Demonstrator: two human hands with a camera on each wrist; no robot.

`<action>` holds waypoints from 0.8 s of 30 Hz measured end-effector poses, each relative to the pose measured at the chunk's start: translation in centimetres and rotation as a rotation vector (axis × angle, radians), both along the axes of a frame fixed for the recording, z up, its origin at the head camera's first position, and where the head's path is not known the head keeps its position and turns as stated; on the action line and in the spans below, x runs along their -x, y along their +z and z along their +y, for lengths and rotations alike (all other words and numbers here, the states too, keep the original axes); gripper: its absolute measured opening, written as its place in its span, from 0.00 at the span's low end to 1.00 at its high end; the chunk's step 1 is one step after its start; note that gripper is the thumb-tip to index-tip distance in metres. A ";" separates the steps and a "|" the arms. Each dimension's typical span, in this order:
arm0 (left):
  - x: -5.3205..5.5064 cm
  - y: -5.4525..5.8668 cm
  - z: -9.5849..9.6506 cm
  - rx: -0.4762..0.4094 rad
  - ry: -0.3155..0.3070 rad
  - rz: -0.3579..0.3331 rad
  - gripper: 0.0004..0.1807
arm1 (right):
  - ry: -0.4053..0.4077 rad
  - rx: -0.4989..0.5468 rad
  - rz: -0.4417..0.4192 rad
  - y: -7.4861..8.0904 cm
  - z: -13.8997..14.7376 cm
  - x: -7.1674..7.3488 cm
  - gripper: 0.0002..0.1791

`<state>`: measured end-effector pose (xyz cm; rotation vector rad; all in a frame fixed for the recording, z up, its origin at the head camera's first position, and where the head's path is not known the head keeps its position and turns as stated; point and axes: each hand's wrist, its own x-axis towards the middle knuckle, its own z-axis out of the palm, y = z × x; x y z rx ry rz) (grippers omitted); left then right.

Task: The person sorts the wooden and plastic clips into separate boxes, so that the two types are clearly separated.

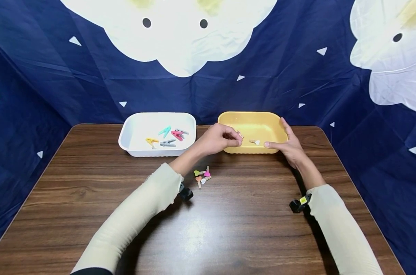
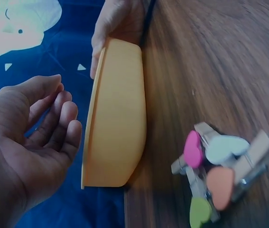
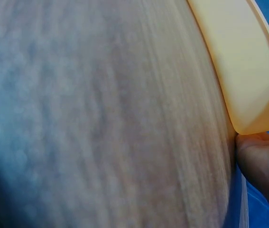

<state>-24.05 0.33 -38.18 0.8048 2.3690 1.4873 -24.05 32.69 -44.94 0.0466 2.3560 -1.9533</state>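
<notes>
My left hand (image 1: 225,138) is over the left end of a yellow plastic tray (image 1: 252,150), fingers loosely bent and thumb near the index finger. No object shows between its fingertips in the left wrist view. A small wooden clip (image 1: 240,134) appears just beyond the fingertips, partly hidden. Another mini clothespin with a white heart (image 1: 254,142) lies inside the tray. My right hand (image 1: 290,147) holds the tray's right front corner, thumb over the front rim and fingers along the right end. Several heart clothespins (image 1: 202,175), pink, green, orange and white, lie on the table below my left wrist.
To the left, a white tray (image 1: 156,153) contains several plastic clothespins (image 1: 165,132) in teal, red, yellow and grey. Both trays stand at the back edge of the wooden table (image 1: 228,221). A dark blue cloth (image 1: 208,91) hangs behind them.
</notes>
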 end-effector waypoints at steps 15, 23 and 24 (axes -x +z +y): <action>-1.1 0.0 -2.2 0.065 -0.024 0.012 0.04 | -0.005 -0.008 -0.007 0.1 0.1 0.0 0.70; -1.5 -0.4 -3.4 0.108 -0.043 0.014 0.04 | -0.005 -0.022 -0.010 0.1 0.1 0.1 0.71; -1.6 -0.5 -3.5 0.116 -0.045 0.013 0.04 | -0.005 -0.021 -0.010 0.1 0.1 0.1 0.71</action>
